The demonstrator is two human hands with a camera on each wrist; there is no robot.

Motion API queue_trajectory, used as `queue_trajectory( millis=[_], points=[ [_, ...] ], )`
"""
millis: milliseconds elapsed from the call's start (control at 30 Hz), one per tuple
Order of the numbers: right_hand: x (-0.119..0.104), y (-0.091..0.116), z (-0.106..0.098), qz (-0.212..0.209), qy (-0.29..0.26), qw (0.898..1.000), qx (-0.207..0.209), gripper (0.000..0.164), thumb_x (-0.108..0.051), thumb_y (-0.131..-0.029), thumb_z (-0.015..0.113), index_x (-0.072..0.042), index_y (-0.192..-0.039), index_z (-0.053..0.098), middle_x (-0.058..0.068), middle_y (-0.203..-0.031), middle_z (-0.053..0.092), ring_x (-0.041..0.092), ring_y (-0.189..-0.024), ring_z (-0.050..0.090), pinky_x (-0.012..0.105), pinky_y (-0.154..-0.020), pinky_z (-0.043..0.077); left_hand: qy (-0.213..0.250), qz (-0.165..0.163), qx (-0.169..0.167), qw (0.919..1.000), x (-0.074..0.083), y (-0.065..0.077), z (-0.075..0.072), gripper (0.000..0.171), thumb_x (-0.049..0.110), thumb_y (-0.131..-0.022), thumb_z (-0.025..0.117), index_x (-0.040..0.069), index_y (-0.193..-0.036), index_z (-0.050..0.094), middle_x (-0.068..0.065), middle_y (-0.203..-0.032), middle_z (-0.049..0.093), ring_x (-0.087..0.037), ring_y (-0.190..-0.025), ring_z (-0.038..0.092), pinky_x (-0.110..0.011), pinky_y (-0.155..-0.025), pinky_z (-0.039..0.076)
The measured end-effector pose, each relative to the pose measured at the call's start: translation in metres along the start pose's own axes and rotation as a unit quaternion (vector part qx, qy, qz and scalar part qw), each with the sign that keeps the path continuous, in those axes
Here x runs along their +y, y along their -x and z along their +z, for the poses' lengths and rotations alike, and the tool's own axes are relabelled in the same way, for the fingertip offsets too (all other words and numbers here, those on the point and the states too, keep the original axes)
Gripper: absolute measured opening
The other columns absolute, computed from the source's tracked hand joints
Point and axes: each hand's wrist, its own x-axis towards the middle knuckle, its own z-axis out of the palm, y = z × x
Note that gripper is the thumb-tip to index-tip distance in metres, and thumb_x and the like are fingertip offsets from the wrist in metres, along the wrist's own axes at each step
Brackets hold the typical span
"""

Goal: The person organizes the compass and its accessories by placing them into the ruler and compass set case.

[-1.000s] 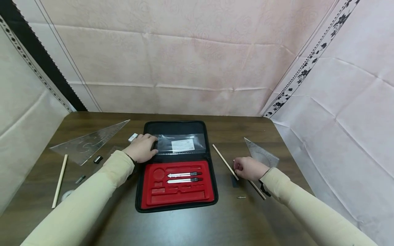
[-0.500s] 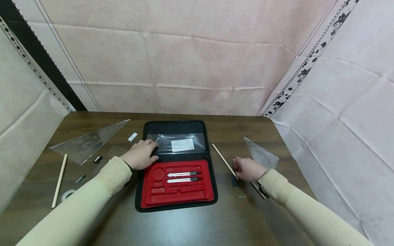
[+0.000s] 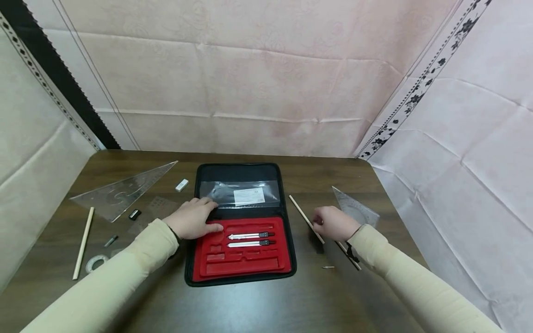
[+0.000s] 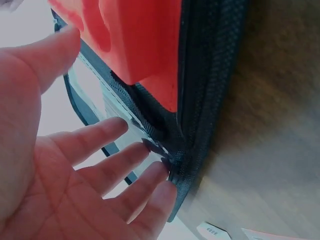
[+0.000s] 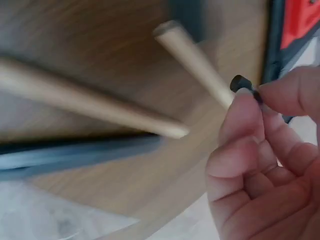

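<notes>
A black zip case [image 3: 291, 249] lies unfolded mid-table, with a red moulded tray [image 3: 241, 268] in its near half. Two silver drawing instruments with dark ends, the upper instrument [image 3: 250, 236] and the lower instrument [image 3: 250, 243], sit in the tray. My left hand [image 3: 192, 219] rests at the case's left edge, fingers extended over the fold and thumb over the tray. In the right wrist view my right hand [image 5: 270, 165] pinches a small black cylindrical piece [image 5: 241, 83] between thumb and forefinger. It hovers near two wooden sticks, one being the pale stick [image 3: 304, 216].
A clear set square [image 3: 354, 208] lies right, and a larger set square [image 3: 120, 192] at far left. Also left are a white eraser [image 3: 181, 185], a black sharpener-like block [image 3: 134, 214], a tape roll [image 3: 96, 262] and a stick [image 3: 83, 243]. A small metal piece [image 3: 327, 267] lies right of the case.
My left hand has moved slightly down and right along the case edge, its thumb now over the red tray. My right hand has shifted a little left and up.
</notes>
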Motion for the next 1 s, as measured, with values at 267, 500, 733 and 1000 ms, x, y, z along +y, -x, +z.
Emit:
queue_trajectory(
  millis=[267,500,733,1000],
  points=[
    [-0.041,-0.014,0.008,-0.016,-0.1,0.995,-0.009,0.006,-0.013,-0.094,0.063,-0.014,-0.094,0.057,-0.006,-0.075,0.057,0.01,-0.064,0.054,0.027,-0.059,0.049,-0.008,0.0,-0.009,0.9999,-0.001,0.002,0.006,0.087,0.056,-0.074,0.076,0.001,-0.137,0.051,-0.022,-0.14,0.045,-0.042,-0.125,0.042,-0.058,-0.102,0.034],
    [-0.069,-0.024,0.02,-0.011,-0.125,0.992,-0.034,0.007,-0.018,-0.095,0.063,-0.018,-0.098,0.057,-0.006,-0.077,0.058,0.011,-0.065,0.056,0.028,-0.059,0.05,-0.029,0.004,-0.007,0.9996,0.0,0.005,0.012,0.086,0.055,-0.076,0.075,0.002,-0.139,0.049,-0.022,-0.144,0.042,-0.042,-0.129,0.039,-0.057,-0.103,0.032],
    [-0.091,-0.03,0.029,-0.072,-0.104,0.991,-0.047,0.014,-0.019,-0.094,0.065,-0.018,-0.108,0.062,-0.008,-0.09,0.063,0.008,-0.072,0.057,0.026,-0.066,0.051,-0.029,-0.004,-0.008,0.9995,-0.002,0.005,0.013,0.088,0.054,-0.075,0.076,0.003,-0.141,0.047,-0.022,-0.145,0.041,-0.042,-0.129,0.039,-0.058,-0.102,0.033],
    [-0.11,-0.032,0.036,-0.102,-0.091,0.988,-0.066,0.027,-0.015,-0.095,0.063,-0.016,-0.122,0.062,-0.004,-0.108,0.063,0.008,-0.086,0.056,0.026,-0.083,0.049,-0.024,-0.007,-0.009,0.9996,-0.002,0.005,0.014,0.088,0.053,-0.075,0.076,0.004,-0.142,0.046,-0.021,-0.146,0.04,-0.042,-0.129,0.038,-0.058,-0.102,0.033]
  ],
)
